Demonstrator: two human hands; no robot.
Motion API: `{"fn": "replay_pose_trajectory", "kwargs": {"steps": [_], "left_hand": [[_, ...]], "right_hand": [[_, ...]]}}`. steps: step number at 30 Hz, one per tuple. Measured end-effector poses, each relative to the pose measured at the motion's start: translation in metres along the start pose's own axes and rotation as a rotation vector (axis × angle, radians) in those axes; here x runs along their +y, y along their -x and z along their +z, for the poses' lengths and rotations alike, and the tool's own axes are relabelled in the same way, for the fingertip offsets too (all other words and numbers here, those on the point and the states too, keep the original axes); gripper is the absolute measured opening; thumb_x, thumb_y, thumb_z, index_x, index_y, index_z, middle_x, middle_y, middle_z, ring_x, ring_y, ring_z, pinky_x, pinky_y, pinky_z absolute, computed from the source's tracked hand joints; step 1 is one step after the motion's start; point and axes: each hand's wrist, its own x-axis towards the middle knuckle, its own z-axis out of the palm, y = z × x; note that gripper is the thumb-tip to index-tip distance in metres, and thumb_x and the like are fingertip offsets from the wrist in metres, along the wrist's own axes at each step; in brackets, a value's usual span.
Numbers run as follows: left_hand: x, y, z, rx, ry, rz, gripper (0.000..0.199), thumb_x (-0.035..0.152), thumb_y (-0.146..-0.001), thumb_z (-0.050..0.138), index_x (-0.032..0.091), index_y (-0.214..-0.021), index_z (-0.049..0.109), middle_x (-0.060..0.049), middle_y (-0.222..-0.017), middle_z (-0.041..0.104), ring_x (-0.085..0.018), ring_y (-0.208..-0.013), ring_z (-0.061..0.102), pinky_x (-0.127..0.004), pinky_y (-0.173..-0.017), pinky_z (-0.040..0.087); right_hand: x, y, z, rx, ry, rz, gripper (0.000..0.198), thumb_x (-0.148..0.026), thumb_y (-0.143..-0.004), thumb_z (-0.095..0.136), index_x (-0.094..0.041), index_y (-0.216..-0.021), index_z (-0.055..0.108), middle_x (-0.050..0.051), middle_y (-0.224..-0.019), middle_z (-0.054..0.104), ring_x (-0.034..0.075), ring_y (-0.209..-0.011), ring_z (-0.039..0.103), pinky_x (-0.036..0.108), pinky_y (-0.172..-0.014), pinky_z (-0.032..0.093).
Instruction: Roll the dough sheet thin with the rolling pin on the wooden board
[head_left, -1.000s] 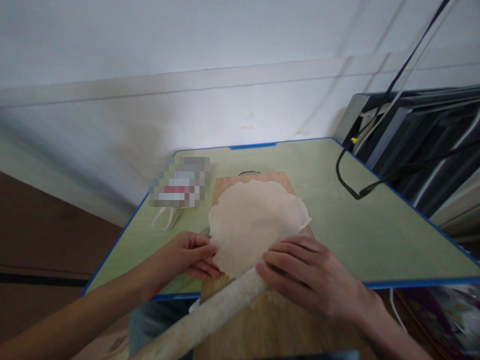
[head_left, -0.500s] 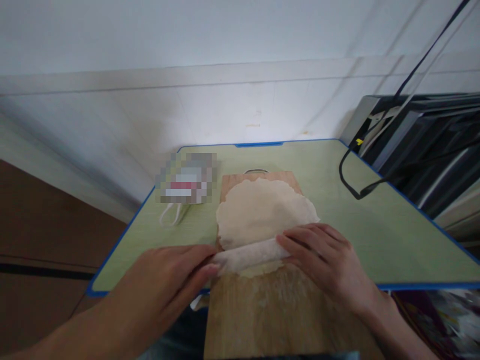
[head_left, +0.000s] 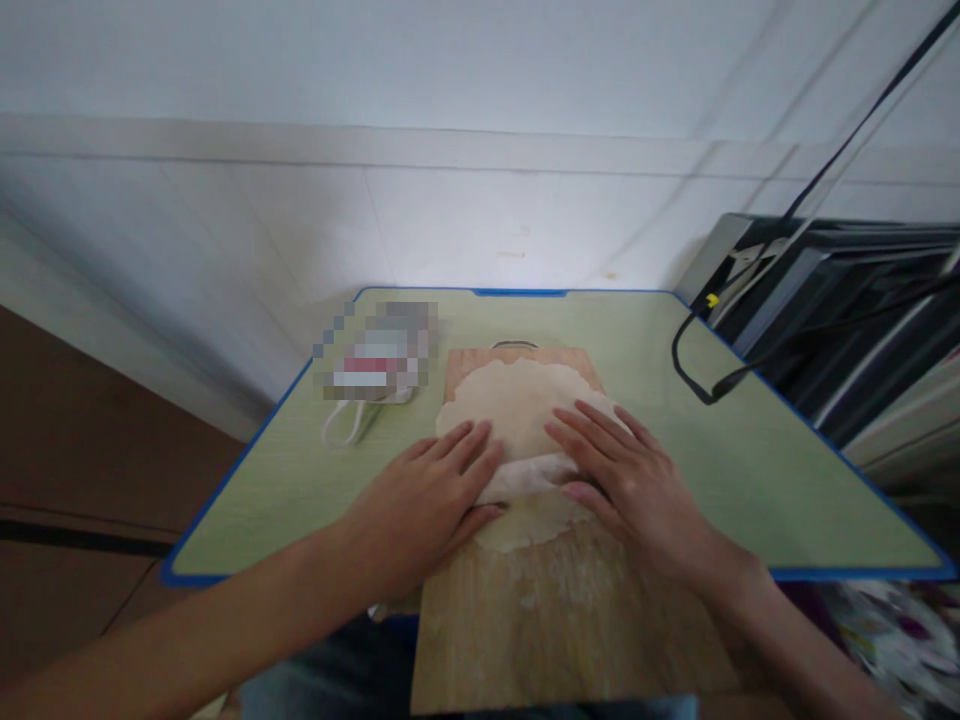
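Observation:
A thin, pale sheet of dough (head_left: 517, 395) with a ragged edge lies on a wooden cutting board (head_left: 525, 630). Across its nearer part runs a whitish, floury rolling pin (head_left: 529, 477); whether dough is wrapped around it I cannot tell. My left hand (head_left: 442, 490) rests over the pin's left end, fingers stretched forward and the thumb on the near side. Over the right end lies my right hand (head_left: 626, 470), its fingers spread onto the dough and the thumb near the pin. Both ends of the pin are hidden under my hands.
The board sits on a green table (head_left: 750, 480) with blue edging, its near end overhanging toward my lap. A blurred-out package (head_left: 379, 350) with a white loop stands at the back left. A black cable (head_left: 694, 385) hangs over the right side, beside dark stacked panels (head_left: 862, 290).
Both hands have moved forward with the rolling pin. My left hand has shifted right and inward over the pin. The fingers of both hands have stretched out from a more closed hold.

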Motion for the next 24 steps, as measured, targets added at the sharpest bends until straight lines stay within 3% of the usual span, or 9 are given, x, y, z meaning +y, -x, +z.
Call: {"fn": "replay_pose_trajectory", "kwargs": {"steps": [6,16,24], "left_hand": [[-0.010,-0.008,0.003,0.011,0.032,0.004,0.050,0.042,-0.094,0.041,0.010,-0.132,0.044,-0.018,-0.139,0.047,-0.028,-0.128,0.044,-0.041,-0.100,0.041],[-0.025,-0.030,0.002,-0.034,0.128,0.017,0.048,0.034,-0.095,0.037,0.004,-0.134,0.038,-0.021,-0.139,0.045,-0.029,-0.132,0.039,-0.042,-0.107,0.035],[-0.028,-0.043,0.007,-0.026,0.359,0.029,0.045,0.025,-0.092,0.038,0.006,-0.133,0.035,-0.020,-0.138,0.045,-0.024,-0.133,0.037,-0.041,-0.109,0.033]], "right_hand": [[0.012,-0.026,-0.001,-0.068,-0.012,-0.024,0.048,-0.044,-0.096,0.033,-0.019,-0.134,0.048,0.009,-0.142,0.046,0.024,-0.134,0.037,0.048,-0.107,0.032],[0.042,-0.112,0.020,-0.217,-0.144,-0.022,0.057,-0.049,-0.097,0.022,-0.015,-0.136,0.045,0.013,-0.142,0.045,0.025,-0.132,0.038,0.045,-0.107,0.032],[0.053,-0.151,0.040,-0.295,-0.145,-0.060,0.046,-0.037,-0.099,0.025,-0.016,-0.131,0.052,0.009,-0.139,0.050,0.022,-0.134,0.036,0.041,-0.109,0.029]]}}
